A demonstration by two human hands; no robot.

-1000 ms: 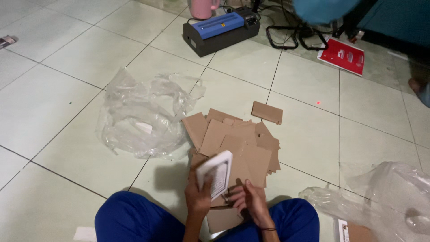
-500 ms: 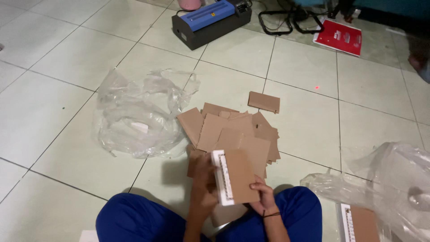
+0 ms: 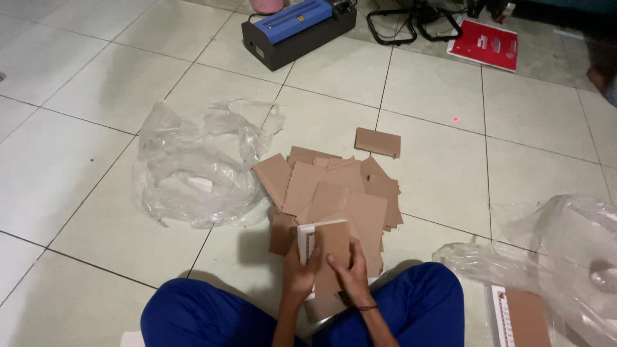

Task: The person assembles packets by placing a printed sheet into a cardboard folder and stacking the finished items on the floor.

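The tiled floor (image 3: 96,96) spreads wide around me, and the biggest loose things on it are the two heaps of clear plastic: the crumpled plastic sheet (image 3: 193,164) to my left and the plastic bag (image 3: 565,257) at my right knee, which covers part of another brown-covered booklet (image 3: 520,318). Either could slide under a knee or snag what I put down, I think. Ahead, just beyond my hands, lies the pile of cardboard pieces (image 3: 340,189), loosely fanned and overlapping, with one stray cardboard piece (image 3: 378,142) apart from it; a nudge could scatter them further. Far off sit a blue and black machine (image 3: 299,29) and a red booklet (image 3: 491,44), well clear of trouble. The small notebook (image 3: 324,254), white pages with a brown card cover, is upright between my legs. My left hand (image 3: 299,276) has its fingers closed around the white spine edge, and my right hand (image 3: 350,273) presses its fingers together flat on the brown cover. My worry is that the cover shifts against the pages under that pressure and sits crooked, or that the whole thing slips from my pinch onto the pile.
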